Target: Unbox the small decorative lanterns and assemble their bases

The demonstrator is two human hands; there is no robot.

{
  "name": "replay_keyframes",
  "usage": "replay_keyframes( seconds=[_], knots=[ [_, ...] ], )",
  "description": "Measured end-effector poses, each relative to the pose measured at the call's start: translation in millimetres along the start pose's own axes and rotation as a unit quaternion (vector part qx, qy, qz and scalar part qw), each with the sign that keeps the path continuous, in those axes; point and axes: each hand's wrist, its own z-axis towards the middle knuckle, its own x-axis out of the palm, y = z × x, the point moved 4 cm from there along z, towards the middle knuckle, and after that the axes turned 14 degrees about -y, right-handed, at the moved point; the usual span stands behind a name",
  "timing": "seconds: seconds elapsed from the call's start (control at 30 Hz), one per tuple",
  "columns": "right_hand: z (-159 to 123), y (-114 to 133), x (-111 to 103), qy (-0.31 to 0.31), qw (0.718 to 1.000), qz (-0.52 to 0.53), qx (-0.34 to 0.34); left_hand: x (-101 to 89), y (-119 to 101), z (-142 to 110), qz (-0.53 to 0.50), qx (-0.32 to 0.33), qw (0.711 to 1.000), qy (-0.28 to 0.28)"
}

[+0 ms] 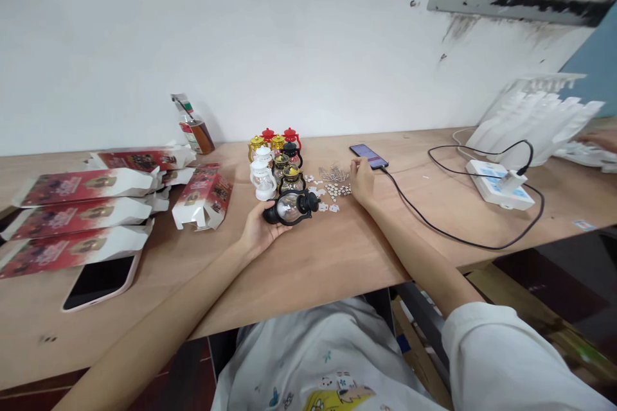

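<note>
My left hand (256, 230) holds a small black toy lantern (292, 207) lying on its side just above the wooden table (328, 257). My right hand (361, 181) rests with fingers curled on a scatter of small round button cells and white tabs (332, 191); what it pinches, if anything, is too small to see. Behind the black lantern stands a cluster of several small lanterns (274, 160) in white, gold, red and black. A little heap of thin metal pieces (333, 173) lies beside my right hand.
Flat red and white boxes (81, 215) lie stacked at the left, one more (205, 196) nearer the lanterns. A phone (102, 279) lies face up at front left. Another phone (369, 155) charges by cable from a power strip (499, 185). White bags (535, 119) and a bottle (193, 125) stand by the wall.
</note>
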Motion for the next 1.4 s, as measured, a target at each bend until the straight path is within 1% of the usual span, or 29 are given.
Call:
replay_keyframes(
  seconds=[0.1,0.17,0.3,0.37,0.43,0.5,0.7,0.83,1.0,1.17,1.27,1.33,1.4],
  knots=[
    [2.2,-5.7,-3.4,-0.029,0.995,0.064,0.066,0.6,-1.1,-1.3,-0.022,0.002,1.0,0.007],
    [2.4,-8.8,-3.2,-0.033,0.988,0.107,0.11,0.1,-2.6,-1.3,-0.035,0.006,0.999,0.002],
    [-1.2,-11.9,2.7,0.003,0.961,0.171,0.217,-1.1,-5.1,-0.9,-0.049,0.016,0.999,-0.01],
    [-3.4,-10.1,5.2,0.019,0.946,0.205,0.252,-1.1,-5.3,-0.9,-0.05,0.016,0.999,-0.015],
    [-5.0,-6.7,6.8,0.035,0.935,0.234,0.263,-1.0,-5.0,-1.1,-0.05,0.015,0.998,-0.018],
    [-6.2,-4.0,7.5,0.053,0.934,0.242,0.259,-0.6,-4.9,-1.4,-0.049,0.016,0.998,-0.018],
    [-7.9,-5.8,7.9,0.079,0.951,0.204,0.22,-0.2,-5.6,-2.2,-0.054,0.026,0.998,-0.01],
    [-8.8,-9.9,9.7,0.085,0.948,0.197,0.234,0.7,-5.4,-3.2,-0.049,0.022,0.999,-0.007],
    [-10.2,-8.6,8.6,0.078,0.927,0.233,0.283,2.6,-5.9,-5.1,-0.05,0.018,0.999,-0.009],
    [-9.4,-2.6,5.3,0.076,0.913,0.26,0.306,2.5,-5.3,-5.0,-0.046,0.019,0.999,-0.005],
    [-8.6,0.0,3.9,0.059,0.9,0.279,0.33,1.8,-5.1,-4.7,-0.044,0.02,0.999,0.002],
    [-7.6,0.1,3.7,0.04,0.887,0.299,0.349,1.4,-4.9,-4.6,-0.042,0.019,0.999,0.008],
    [-6.7,-2.4,4.2,0.021,0.865,0.327,0.379,1.1,-4.7,-4.4,-0.041,0.017,0.999,0.014]
  ],
)
